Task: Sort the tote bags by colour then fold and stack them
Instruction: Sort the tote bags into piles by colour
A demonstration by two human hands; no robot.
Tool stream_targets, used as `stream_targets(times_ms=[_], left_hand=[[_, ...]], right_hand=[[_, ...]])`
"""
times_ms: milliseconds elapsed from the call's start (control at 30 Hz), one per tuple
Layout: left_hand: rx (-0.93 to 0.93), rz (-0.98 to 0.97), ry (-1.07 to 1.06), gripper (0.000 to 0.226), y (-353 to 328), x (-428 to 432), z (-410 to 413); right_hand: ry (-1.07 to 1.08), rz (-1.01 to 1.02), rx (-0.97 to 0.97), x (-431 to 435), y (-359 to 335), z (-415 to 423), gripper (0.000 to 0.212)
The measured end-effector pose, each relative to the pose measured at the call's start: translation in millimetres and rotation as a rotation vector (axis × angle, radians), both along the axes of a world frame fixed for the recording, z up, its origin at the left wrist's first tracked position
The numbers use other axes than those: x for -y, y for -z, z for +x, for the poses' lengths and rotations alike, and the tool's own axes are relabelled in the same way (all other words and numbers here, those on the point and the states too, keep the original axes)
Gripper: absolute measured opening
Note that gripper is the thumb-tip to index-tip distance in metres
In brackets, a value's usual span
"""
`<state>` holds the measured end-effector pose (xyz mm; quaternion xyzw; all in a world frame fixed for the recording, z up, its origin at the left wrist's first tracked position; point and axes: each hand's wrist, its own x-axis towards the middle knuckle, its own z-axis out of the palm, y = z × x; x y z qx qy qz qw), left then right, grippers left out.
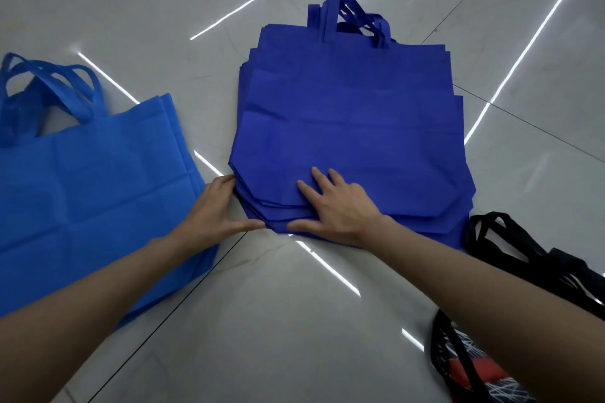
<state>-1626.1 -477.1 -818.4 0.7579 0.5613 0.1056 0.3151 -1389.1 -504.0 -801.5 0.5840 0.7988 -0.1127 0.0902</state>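
A pile of several dark blue tote bags (353,121) lies flat in the middle of the floor, handles pointing away from me. My right hand (337,206) rests flat on the pile's near left corner, fingers spread. My left hand (216,206) touches the pile's left edge, fingers straight against the layered corners. A pile of lighter blue tote bags (91,193) lies on the left, partly under my left forearm. Black tote bags (537,258) lie at the right edge, partly hidden by my right arm.
The floor (262,321) is glossy grey tile with bright light reflections. A black, red and white patterned bag (471,373) lies at the bottom right beneath my right forearm.
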Motion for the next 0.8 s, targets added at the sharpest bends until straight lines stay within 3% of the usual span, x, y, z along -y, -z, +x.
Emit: stream_targets(times_ms=[100, 167, 233, 333, 467, 600, 700, 800], left_hand=[[0.163, -0.051, -0.134, 0.123, -5, -1, 6], [0.136, -0.068, -0.1, 0.128, -6, -6, 19], [0.065, -0.137, -0.112, 0.127, -7, -14, 34], [0.112, -0.177, -0.255, 0.117, -6, -27, 51], [0.166, -0.131, -0.286, 0.107, 5, -27, 53], [-0.024, -0.094, -0.253, 0.108, 10, -20, 39], [-0.186, 0.158, -0.295, 0.093, -8, -8, 64], [-0.062, 0.332, -0.219, 0.067, -34, 27, 114]], right_hand=[[0.344, 0.253, -0.274, 1, -2, 46, 0.066], [0.684, 0.398, -0.334, 2, 5, 88, 0.069], [0.979, 0.312, -0.402, 3, 8, 125, 0.075], [1.195, 0.17, -0.445, 0, 11, 160, 0.072], [1.199, 0.144, -0.48, 18, 15, 150, 0.056], [1.06, 0.159, -0.439, 46, 13, 143, 0.052], [0.958, 0.173, -0.461, 55, -10, 158, 0.051], [0.891, 0.21, -0.509, 80, -33, 165, 0.057]])
